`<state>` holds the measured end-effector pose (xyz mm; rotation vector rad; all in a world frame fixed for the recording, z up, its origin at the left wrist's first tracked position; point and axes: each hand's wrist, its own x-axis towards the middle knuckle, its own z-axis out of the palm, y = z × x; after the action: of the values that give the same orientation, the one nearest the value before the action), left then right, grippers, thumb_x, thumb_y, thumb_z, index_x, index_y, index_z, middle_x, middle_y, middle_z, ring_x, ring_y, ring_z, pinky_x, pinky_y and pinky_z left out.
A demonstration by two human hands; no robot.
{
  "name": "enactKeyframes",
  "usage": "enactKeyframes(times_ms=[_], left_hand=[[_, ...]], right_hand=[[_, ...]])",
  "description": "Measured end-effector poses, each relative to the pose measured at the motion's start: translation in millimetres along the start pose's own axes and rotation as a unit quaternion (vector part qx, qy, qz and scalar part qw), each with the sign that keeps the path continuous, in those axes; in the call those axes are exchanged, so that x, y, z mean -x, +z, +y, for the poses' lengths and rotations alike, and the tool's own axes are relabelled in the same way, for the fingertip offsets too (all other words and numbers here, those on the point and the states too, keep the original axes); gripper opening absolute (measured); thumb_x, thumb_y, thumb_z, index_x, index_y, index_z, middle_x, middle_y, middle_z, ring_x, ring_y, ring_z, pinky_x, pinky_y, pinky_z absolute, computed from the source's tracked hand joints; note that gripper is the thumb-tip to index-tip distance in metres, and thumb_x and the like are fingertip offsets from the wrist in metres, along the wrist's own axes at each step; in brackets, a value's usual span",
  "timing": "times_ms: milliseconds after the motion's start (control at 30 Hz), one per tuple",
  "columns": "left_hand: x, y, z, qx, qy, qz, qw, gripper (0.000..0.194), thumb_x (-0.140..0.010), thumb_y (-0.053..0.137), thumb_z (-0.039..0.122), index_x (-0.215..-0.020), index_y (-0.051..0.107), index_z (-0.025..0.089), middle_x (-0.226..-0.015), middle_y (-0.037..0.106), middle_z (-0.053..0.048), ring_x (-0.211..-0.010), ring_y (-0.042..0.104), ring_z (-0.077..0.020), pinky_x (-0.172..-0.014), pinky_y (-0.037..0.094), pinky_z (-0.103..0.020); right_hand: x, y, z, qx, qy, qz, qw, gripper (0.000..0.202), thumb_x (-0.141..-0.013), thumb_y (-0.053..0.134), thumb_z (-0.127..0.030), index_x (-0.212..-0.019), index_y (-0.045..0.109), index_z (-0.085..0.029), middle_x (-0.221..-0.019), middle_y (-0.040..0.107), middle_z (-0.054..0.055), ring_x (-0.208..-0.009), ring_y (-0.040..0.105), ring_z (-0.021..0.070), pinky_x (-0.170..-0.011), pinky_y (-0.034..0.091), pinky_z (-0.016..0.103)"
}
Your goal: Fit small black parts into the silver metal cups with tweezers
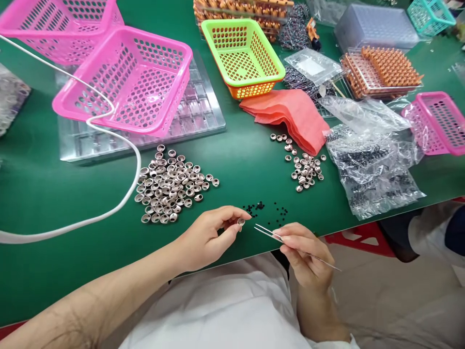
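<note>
My left hand (214, 237) pinches a small silver metal ring-shaped cap (240, 222) between thumb and fingertips near the table's front edge. In my right hand (308, 254) is a pair of metal tweezers (269, 232), their tips slightly apart and pointing left toward the cap without touching it. Nothing can be made out between the tips. Just beyond both hands lie tiny black pieces (260, 205) scattered on the green top. A large heap of similar metal caps (167, 186) is to the left, and a smaller group of caps (305, 169) lies to the right.
A white cable (136, 179) loops over the left side. Pink baskets (123, 82) rest on a clear tray (214, 116). Farther back are a green basket (243, 53), red cloth (290, 114) and orange parts (385, 70). Plastic bags (374, 165) lie at right on the green table (90, 271).
</note>
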<state>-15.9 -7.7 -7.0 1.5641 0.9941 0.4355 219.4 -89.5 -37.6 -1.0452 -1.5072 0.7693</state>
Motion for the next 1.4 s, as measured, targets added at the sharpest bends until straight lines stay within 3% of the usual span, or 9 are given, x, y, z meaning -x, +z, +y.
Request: enactKeyframes(times_ms=[233, 400, 600, 867, 1000, 1133, 1400], left_hand=[[0, 2.3, -5, -0.004, -0.005, 0.015, 1.000, 0.027, -0.096, 0.055, 0.032, -0.111, 0.069, 0.015, -0.088, 0.068, -0.005, -0.071, 0.062, -0.0127, -0.061, 0.051, -0.020], [0, 2.0, -5, -0.002, -0.007, 0.014, 1.000, 0.031, -0.097, 0.054, 0.032, -0.117, 0.070, 0.015, -0.093, 0.072, -0.007, -0.072, 0.065, -0.0139, -0.063, 0.055, -0.022], [1, 0.4, -8, -0.009, -0.001, 0.008, 1.000, 0.033, -0.098, 0.046, 0.024, -0.119, 0.068, 0.014, -0.092, 0.070, -0.007, -0.066, 0.064, -0.0125, -0.061, 0.054, -0.023], [1, -3.3, -3, -0.071, 0.020, 0.016, 0.997, 0.033, -0.098, 0.039, 0.021, -0.109, 0.070, 0.015, -0.085, 0.066, -0.004, -0.070, 0.062, -0.0141, -0.063, 0.049, -0.024], [1, -2.1, -6, -0.096, 0.029, -0.002, 0.995, 0.031, -0.100, 0.042, 0.024, -0.115, 0.066, 0.014, -0.095, 0.067, -0.007, -0.067, 0.060, -0.0139, -0.059, 0.047, -0.024], [1, -0.8, -10, -0.104, 0.059, -0.012, 0.993, 0.031, -0.102, 0.041, 0.023, -0.123, 0.063, 0.015, -0.097, 0.066, -0.007, -0.076, 0.062, -0.0155, -0.066, 0.048, -0.025], [1, 3.9, -22, -0.089, 0.105, 0.018, 0.990, 0.032, -0.101, 0.041, 0.019, -0.126, 0.062, 0.019, -0.101, 0.063, -0.007, -0.076, 0.060, -0.0133, -0.068, 0.050, -0.024]], right_hand=[[5, -17, 1, 0.046, 0.057, 0.097, 0.993, 0.028, -0.088, 0.066, -0.007, -0.109, 0.071, -0.025, -0.099, 0.075, 0.005, -0.092, 0.072, 0.0229, -0.075, 0.063, 0.040], [16, -27, 3, 0.066, 0.158, 0.083, 0.982, 0.020, -0.088, 0.068, -0.012, -0.104, 0.071, -0.023, -0.098, 0.075, 0.006, -0.089, 0.072, 0.0216, -0.075, 0.063, 0.037], [18, -22, 2, 0.057, 0.136, 0.036, 0.988, 0.023, -0.088, 0.067, -0.009, -0.104, 0.070, -0.024, -0.094, 0.075, 0.004, -0.087, 0.071, 0.0209, -0.075, 0.061, 0.037], [14, -13, 2, 0.082, 0.109, 0.026, 0.990, 0.026, -0.087, 0.065, -0.007, -0.105, 0.069, -0.025, -0.094, 0.075, 0.005, -0.085, 0.071, 0.0218, -0.070, 0.061, 0.038], [10, -18, 2, 0.093, 0.057, -0.010, 0.994, 0.035, -0.085, 0.064, -0.004, -0.111, 0.066, -0.027, -0.095, 0.074, 0.005, -0.086, 0.071, 0.0225, -0.071, 0.061, 0.040], [3, -27, 1, 0.117, 0.007, -0.079, 0.990, 0.041, -0.082, 0.065, -0.001, -0.115, 0.065, -0.026, -0.100, 0.074, 0.006, -0.089, 0.071, 0.0227, -0.074, 0.061, 0.042], [-23, -41, -3, 0.166, -0.072, -0.241, 0.954, 0.044, -0.085, 0.061, -0.004, -0.122, 0.060, -0.028, -0.106, 0.075, 0.006, -0.088, 0.072, 0.0207, -0.074, 0.059, 0.038]])
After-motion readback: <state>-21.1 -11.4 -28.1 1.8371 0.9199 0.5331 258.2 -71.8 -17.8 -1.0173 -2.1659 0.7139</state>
